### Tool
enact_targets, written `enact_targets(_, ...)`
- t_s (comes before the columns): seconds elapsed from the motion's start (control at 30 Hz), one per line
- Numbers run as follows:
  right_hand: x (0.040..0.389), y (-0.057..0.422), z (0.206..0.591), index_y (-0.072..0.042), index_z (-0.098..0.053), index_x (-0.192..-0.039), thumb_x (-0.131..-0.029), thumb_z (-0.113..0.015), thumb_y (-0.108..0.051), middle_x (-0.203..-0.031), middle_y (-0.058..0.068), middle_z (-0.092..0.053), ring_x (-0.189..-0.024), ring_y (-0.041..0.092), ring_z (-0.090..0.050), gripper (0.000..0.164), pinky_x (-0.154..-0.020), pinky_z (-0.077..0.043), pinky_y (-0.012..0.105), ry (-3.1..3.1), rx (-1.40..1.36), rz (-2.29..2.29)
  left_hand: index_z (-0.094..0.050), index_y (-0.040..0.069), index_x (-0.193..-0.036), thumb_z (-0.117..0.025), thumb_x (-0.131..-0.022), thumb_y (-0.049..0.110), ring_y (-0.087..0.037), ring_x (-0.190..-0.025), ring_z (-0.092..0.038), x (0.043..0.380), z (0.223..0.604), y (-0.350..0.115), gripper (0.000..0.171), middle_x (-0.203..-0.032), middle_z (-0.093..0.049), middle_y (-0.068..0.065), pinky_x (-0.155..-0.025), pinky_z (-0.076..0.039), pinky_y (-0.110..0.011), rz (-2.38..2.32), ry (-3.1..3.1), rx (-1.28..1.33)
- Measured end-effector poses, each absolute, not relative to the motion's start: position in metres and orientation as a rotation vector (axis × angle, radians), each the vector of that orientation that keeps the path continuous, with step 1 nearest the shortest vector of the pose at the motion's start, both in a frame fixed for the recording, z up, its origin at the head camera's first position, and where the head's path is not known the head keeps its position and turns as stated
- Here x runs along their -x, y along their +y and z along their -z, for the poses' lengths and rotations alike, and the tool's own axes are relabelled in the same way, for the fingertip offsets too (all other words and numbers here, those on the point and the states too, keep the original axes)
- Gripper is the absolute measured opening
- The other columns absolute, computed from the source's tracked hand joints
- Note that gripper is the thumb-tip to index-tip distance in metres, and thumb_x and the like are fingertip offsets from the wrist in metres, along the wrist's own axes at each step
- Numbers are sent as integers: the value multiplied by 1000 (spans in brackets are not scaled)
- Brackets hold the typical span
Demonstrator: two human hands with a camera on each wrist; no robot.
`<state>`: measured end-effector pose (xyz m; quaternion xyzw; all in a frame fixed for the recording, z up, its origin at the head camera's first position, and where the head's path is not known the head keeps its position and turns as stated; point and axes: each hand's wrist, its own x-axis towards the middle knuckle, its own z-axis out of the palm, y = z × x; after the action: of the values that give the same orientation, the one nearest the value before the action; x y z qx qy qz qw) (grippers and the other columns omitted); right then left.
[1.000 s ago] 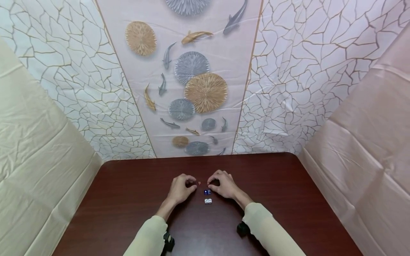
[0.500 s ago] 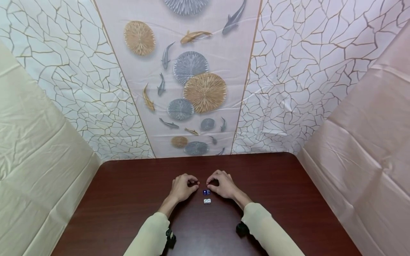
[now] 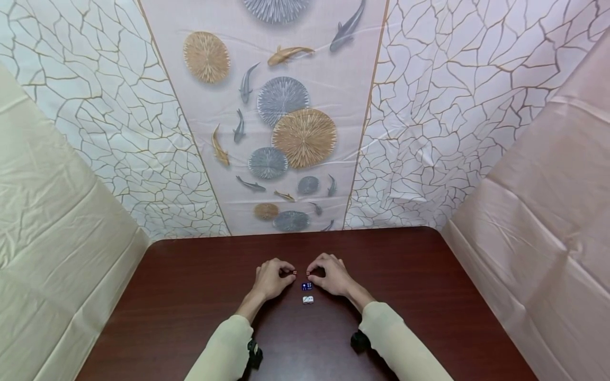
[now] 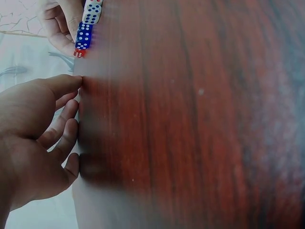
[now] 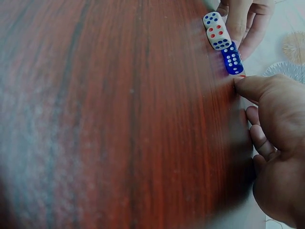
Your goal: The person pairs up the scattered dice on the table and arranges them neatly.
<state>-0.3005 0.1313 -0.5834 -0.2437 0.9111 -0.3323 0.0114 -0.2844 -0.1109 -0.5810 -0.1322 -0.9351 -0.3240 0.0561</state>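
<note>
On the dark red-brown table, my left hand (image 3: pixel 269 279) pinches a small red die (image 3: pixel 294 272) between thumb and fingertips. A second red die (image 3: pixel 308 273) sits a short gap to its right, pinched by my right hand (image 3: pixel 334 276). Just nearer to me, two blue dice (image 3: pixel 304 286) stand side by side, and two white dice (image 3: pixel 305 300) form a pair in front of those. The left wrist view shows the right-hand red die (image 4: pixel 79 53) past a blue die (image 4: pixel 84 36); the thumb hides the left one. Only a red sliver shows by the right thumb (image 5: pixel 250 88).
The table (image 3: pixel 190 317) has rounded far corners and meets a patterned cloth backdrop (image 3: pixel 305 201). Beige cloth walls (image 3: pixel 62 238) slope along both sides. A black wrist device (image 3: pixel 254 354) is strapped under each sleeve.
My left hand has moved slightly right, and its thumb and fingertips have come together on the left red die. The right hand keeps its pinch; the blue and white dice stay put.
</note>
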Motion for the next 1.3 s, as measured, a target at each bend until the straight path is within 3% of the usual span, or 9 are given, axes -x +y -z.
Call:
enact_targets(0.67,300,131,583,-18,-85,-115,-105,-83,-22,-121,1,-72,-114,28,-62,11,-97,-34,44,2846,755,1024,-89,22,-105,-88,-99,22,-19,-96,-71,283,580,-109,6,-101,-79,2,-88,-43,-45,976,-2848,397)
enact_targets(1.3,300,131,583,-20,-84,-115,-105,-83,-23,-122,1,-71,-115,27,-61,11,-98,-34,46,2841,742,1034,-89,21,-105,-88,-100,21,-24,-96,-72,279,579,-102,6,-100,-80,1,-86,-38,-43,989,-2836,455)
